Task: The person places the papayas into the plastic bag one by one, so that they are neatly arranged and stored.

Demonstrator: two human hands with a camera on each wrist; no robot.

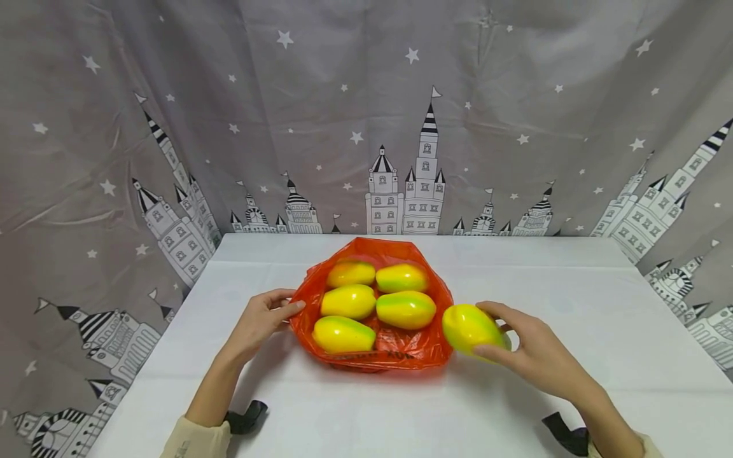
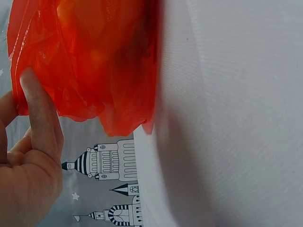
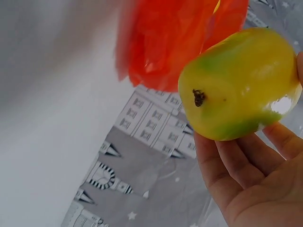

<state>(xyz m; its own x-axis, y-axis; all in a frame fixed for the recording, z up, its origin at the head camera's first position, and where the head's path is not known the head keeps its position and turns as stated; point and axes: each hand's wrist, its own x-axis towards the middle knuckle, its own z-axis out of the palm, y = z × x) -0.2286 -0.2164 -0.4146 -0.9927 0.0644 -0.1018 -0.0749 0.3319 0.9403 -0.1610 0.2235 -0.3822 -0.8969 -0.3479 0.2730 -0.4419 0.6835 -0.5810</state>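
Observation:
A red plastic bag (image 1: 409, 357) lies with its mouth spread wide on the white table. Several glossy yellow-green fruits (image 1: 405, 310), oblong like papayas or mangoes, rest inside it. At the bag's left rim, my left hand (image 1: 265, 319) pinches the film between thumb and fingers; the left wrist view shows the thin red film (image 2: 78, 90) at its fingertips. My right hand (image 1: 535, 346) holds another such fruit (image 1: 471, 327) just beyond the bag's right rim, thumb on the near side. In the right wrist view, a dark stem spot marks the end of that fruit (image 3: 236, 85).
A white cloth (image 1: 366, 413) covers the table. Behind and at both sides hangs a grey curtain (image 1: 321, 83) printed with castles and stars. Black straps (image 1: 246, 418) stick out near both wrists.

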